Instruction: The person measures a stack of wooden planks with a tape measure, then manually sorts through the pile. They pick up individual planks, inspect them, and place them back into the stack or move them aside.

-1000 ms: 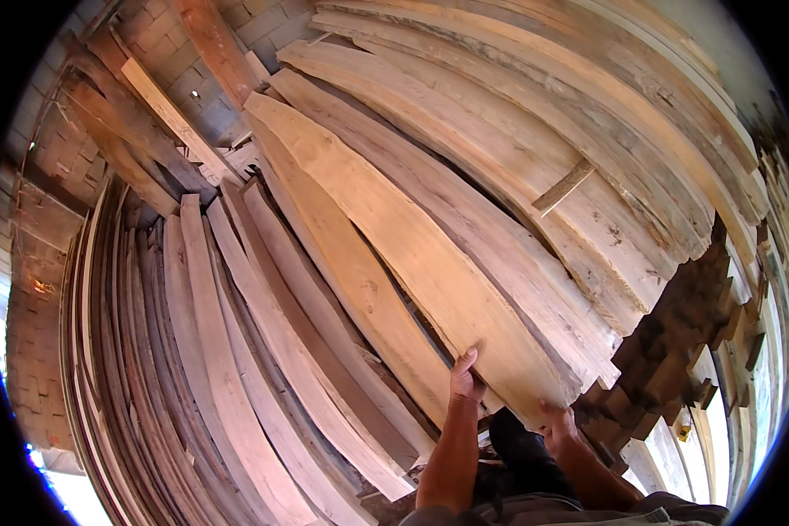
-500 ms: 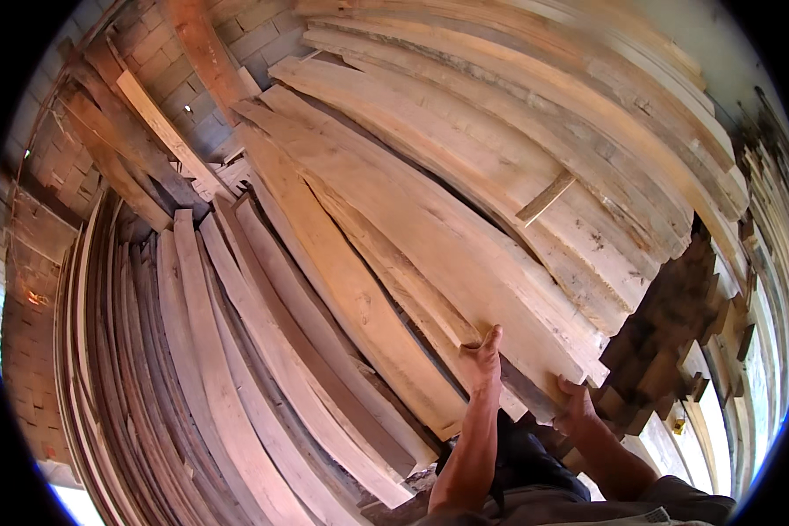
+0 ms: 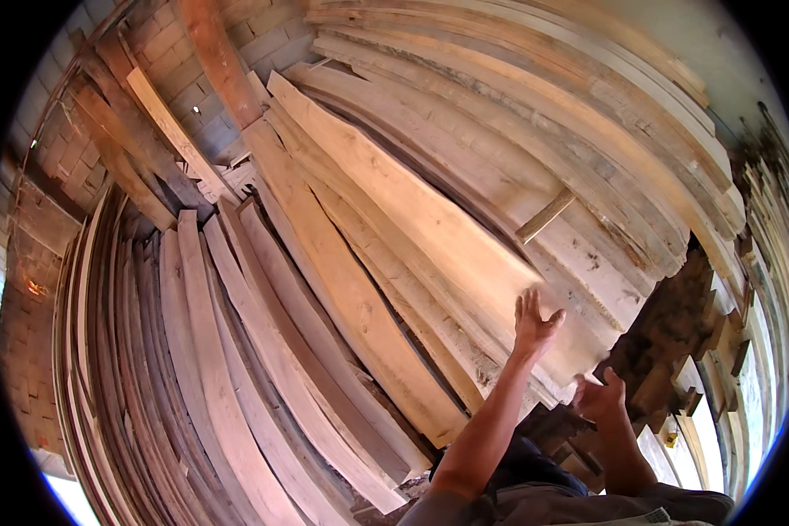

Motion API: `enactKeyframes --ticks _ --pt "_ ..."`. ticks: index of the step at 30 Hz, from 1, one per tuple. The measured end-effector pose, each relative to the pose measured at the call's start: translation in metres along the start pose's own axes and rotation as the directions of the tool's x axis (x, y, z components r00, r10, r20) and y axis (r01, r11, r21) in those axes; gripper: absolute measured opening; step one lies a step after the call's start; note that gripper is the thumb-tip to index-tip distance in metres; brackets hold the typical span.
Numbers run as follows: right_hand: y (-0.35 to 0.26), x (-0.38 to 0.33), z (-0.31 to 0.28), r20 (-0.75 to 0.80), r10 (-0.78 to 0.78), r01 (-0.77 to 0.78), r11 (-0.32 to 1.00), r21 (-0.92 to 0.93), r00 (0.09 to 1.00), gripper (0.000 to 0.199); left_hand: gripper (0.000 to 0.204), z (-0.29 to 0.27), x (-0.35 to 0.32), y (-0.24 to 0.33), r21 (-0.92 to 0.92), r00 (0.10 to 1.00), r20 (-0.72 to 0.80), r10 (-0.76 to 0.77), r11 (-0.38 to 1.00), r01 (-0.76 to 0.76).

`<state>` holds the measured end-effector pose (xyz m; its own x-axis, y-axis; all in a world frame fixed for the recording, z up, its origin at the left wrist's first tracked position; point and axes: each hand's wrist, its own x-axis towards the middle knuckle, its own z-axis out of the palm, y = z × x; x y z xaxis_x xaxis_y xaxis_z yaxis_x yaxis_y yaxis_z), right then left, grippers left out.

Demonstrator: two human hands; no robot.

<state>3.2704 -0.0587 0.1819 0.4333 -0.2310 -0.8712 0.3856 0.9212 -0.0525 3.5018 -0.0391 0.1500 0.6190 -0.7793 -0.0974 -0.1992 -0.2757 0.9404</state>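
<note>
A long wooden plank (image 3: 430, 215) with a wavy edge lies slantwise across other boards, its near end blurred by motion. At the left side of that end is my left hand (image 3: 536, 326), fingers stretched and spread, thumb apart; I cannot tell whether the fingertips touch the wood. My right hand (image 3: 600, 399) is just below the near end, with thumb and fingers apart and nothing gripped between them. To the left of the plank rests a yellowish board (image 3: 351, 302) with a dark gap along its right edge.
Several greyish boards (image 3: 228, 368) stand side by side at the left. Stacked planks (image 3: 535, 105) fill the far right, with a short wood strip (image 3: 545, 216) lying across some. Board ends (image 3: 723, 337) jut out at the right. Behind are beams (image 3: 219, 66) and a block wall (image 3: 272, 44).
The plank has shifted rightward and appears to have tipped over, uncovering wood at its left. Both hands have moved up and right, and my left hand has let go of the plank's edge.
</note>
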Motion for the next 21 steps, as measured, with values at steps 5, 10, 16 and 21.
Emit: enactKeyframes --ticks 5,10,16,21 --pt "-0.059 0.014 -0.084 -0.036 -0.237 0.232 0.967 -0.107 0.971 0.046 0.078 0.017 -0.027 -0.064 -0.016 0.979 -0.189 -0.074 0.997 0.072" --pt "-0.061 0.059 -0.107 -0.141 -0.402 0.341 0.882 -0.326 0.905 0.039 0.077 0.007 -0.091 -0.168 -0.227 0.896 -0.157 -0.415 0.899 0.376" --pt "-0.072 0.129 -0.091 0.044 -0.547 0.502 0.729 -0.466 0.836 0.063 0.071 -0.019 -0.130 -0.185 -0.440 0.835 -0.081 -0.545 0.771 0.461" --pt "-0.073 0.145 -0.061 0.021 -0.526 0.428 0.667 -0.610 0.850 0.065 0.046 -0.066 -0.164 -0.219 -0.322 0.751 -0.134 -0.647 0.745 0.584"
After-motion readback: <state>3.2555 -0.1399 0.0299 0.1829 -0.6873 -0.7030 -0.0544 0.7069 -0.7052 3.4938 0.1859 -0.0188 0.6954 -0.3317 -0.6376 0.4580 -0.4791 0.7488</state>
